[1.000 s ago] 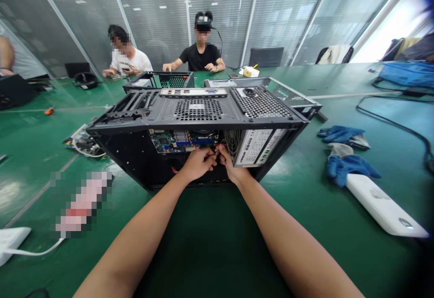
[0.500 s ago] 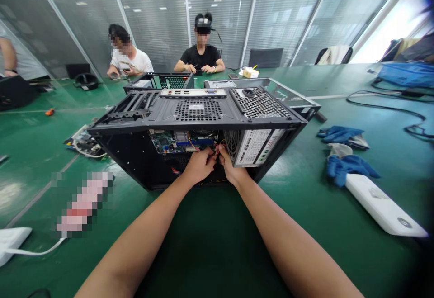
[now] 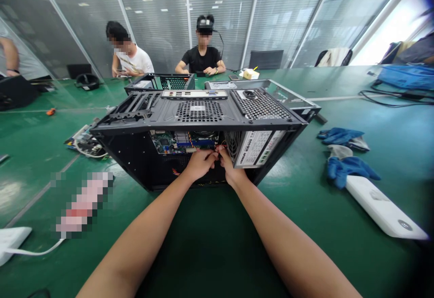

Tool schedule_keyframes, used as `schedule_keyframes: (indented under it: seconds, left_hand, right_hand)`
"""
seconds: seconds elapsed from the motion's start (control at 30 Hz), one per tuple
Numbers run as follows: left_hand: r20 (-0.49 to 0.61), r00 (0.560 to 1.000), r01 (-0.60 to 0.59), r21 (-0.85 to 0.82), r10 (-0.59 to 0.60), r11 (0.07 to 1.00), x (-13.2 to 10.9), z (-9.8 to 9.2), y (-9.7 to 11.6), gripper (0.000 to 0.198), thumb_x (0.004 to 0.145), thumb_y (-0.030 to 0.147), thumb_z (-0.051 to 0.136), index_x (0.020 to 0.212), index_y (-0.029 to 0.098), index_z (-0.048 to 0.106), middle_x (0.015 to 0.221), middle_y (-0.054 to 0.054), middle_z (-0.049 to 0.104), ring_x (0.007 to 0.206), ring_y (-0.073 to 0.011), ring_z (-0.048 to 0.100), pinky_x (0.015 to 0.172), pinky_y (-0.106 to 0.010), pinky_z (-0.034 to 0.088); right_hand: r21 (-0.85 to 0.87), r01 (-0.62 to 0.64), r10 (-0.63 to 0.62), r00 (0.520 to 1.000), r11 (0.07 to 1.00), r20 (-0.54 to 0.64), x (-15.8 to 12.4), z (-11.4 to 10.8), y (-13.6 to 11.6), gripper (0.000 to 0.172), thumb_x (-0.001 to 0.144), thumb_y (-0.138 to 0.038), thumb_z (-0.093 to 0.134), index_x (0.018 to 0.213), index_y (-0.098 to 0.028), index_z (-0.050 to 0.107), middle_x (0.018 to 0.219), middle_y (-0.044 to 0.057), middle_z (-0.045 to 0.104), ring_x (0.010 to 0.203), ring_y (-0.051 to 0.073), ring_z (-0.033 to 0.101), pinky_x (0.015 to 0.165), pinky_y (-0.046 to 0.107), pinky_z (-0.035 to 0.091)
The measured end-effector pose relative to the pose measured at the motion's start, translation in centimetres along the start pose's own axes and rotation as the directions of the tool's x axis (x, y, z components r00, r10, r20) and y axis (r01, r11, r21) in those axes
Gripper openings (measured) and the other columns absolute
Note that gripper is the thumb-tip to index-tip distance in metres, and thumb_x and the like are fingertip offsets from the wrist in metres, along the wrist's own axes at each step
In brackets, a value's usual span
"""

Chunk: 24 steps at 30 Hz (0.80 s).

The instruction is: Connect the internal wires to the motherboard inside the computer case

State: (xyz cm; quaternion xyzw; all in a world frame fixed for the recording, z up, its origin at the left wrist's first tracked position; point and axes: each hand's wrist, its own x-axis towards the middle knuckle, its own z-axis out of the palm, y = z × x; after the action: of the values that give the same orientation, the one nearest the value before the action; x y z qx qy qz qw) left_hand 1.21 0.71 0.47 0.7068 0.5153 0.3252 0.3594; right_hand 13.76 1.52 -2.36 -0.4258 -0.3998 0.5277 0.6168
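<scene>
A black computer case (image 3: pixel 200 126) lies with its open side facing me and its vented rear panel up. Both of my hands reach inside, close together, beside the power supply (image 3: pixel 256 149). My left hand (image 3: pixel 200 164) is closed, thumb and fingers pinched on thin wires. Right against it, my right hand (image 3: pixel 231 167) is also closed on the red and orange wires (image 3: pixel 222 143). The fingertips partly hide the wires and whatever is at their ends. Behind the hands, a green motherboard (image 3: pixel 166 143) with a blue slot is mounted in the case.
Blue gloves (image 3: pixel 351 167) and a white power bank (image 3: pixel 383 207) lie to the right. A loose circuit board (image 3: pixel 88 142) is at left, near a white power strip (image 3: pixel 15 239). Another open case (image 3: pixel 294 99) stands behind. Two people sit across the green table (image 3: pixel 291 189).
My hands stay at the same spot among the wires, with only slight finger movement. Across the table, one person's hands have shifted. The black cable at far right has been drawn back.
</scene>
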Motion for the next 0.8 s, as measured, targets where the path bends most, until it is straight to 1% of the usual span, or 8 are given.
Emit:
schedule_keyframes:
  seconds: [0.1,0.17,0.23,0.33,0.43,0.53,0.63,0.8]
  left_hand:
    - [-0.085,0.989,-0.092,0.282,0.120,0.955,-0.2,0.3,0.3,0.029,0.094,0.029,0.045,0.079,0.016,0.067,0.067,-0.004,0.067,0.062,-0.0146,0.061,0.063,-0.025,0.043]
    - [-0.123,0.979,-0.090,0.445,0.160,0.891,-0.4,0.6,0.4,0.029,0.095,0.029,0.045,0.084,0.017,0.069,0.076,-0.008,0.071,0.070,-0.0187,0.066,0.068,-0.028,0.045]
    - [-0.135,0.976,-0.069,0.561,0.173,0.825,-0.6,0.8,0.5,0.032,0.097,0.032,0.042,0.092,0.017,0.070,0.084,-0.011,0.073,0.075,-0.0226,0.068,0.071,-0.032,0.047]
    - [-0.117,0.979,-0.051,0.652,0.166,0.757,-0.9,1.1,0.7,0.039,0.100,0.035,0.035,0.100,0.016,0.068,0.090,-0.015,0.073,0.077,-0.0260,0.070,0.072,-0.036,0.050]
    - [-0.104,0.983,-0.034,0.700,0.150,0.713,-1.0,1.2,0.9,0.040,0.100,0.036,0.032,0.104,0.016,0.067,0.092,-0.015,0.073,0.077,-0.0280,0.070,0.071,-0.039,0.051]
    - [-0.114,0.985,-0.010,0.713,0.130,0.701,-1.1,1.2,1.0,0.039,0.100,0.037,0.034,0.105,0.016,0.067,0.091,-0.015,0.073,0.077,-0.0286,0.071,0.071,-0.039,0.052]
    - [-0.135,0.981,-0.020,0.655,0.143,0.755,-1.0,1.1,0.7,0.036,0.099,0.035,0.038,0.104,0.017,0.068,0.088,-0.013,0.073,0.076,-0.0257,0.070,0.072,-0.036,0.051]
    - [-0.101,0.973,-0.138,0.463,0.207,0.876,-0.5,0.8,-0.3,0.031,0.097,0.027,0.043,0.088,0.016,0.070,0.077,-0.008,0.072,0.069,-0.0187,0.067,0.067,-0.028,0.046]
  right_hand:
    - [-0.030,0.047,-0.049,0.997,0.998,-0.056,-0.1,0.2,0.2,0.041,0.068,-0.060,0.071,0.080,-0.022,0.059,0.077,0.001,0.060,0.072,0.016,0.053,0.054,0.027,0.040]
    - [-0.028,0.059,-0.061,0.994,0.998,-0.089,-0.1,0.3,0.3,0.039,0.068,-0.057,0.072,0.080,-0.022,0.059,0.079,0.002,0.061,0.077,0.018,0.056,0.057,0.029,0.044]
    - [-0.005,0.062,-0.063,0.991,0.998,-0.114,-0.1,0.4,0.4,0.037,0.068,-0.055,0.073,0.081,-0.022,0.060,0.082,0.003,0.063,0.082,0.019,0.057,0.062,0.030,0.047]
    - [0.019,0.064,-0.062,0.990,0.998,-0.124,-0.1,0.5,0.5,0.038,0.067,-0.054,0.074,0.083,-0.022,0.063,0.089,0.004,0.065,0.087,0.021,0.058,0.069,0.034,0.049]
    - [0.019,0.065,-0.062,0.991,0.998,-0.115,-0.1,0.5,0.5,0.041,0.068,-0.056,0.073,0.085,-0.021,0.064,0.095,0.006,0.066,0.091,0.023,0.058,0.073,0.036,0.049]
    - [-0.003,0.065,-0.065,0.991,0.998,-0.113,-0.1,0.5,0.5,0.041,0.069,-0.058,0.071,0.083,-0.020,0.064,0.091,0.006,0.066,0.091,0.023,0.058,0.075,0.038,0.049]
    - [-0.048,0.084,-0.089,0.991,0.995,-0.102,-0.1,0.4,0.7,0.040,0.072,-0.058,0.067,0.083,-0.020,0.064,0.086,0.006,0.064,0.090,0.023,0.057,0.075,0.038,0.050]
    - [-0.127,0.121,-0.129,0.990,0.984,-0.063,0.1,0.0,1.2,0.042,0.078,-0.061,0.061,0.089,-0.021,0.064,0.085,0.006,0.063,0.089,0.023,0.057,0.072,0.036,0.049]
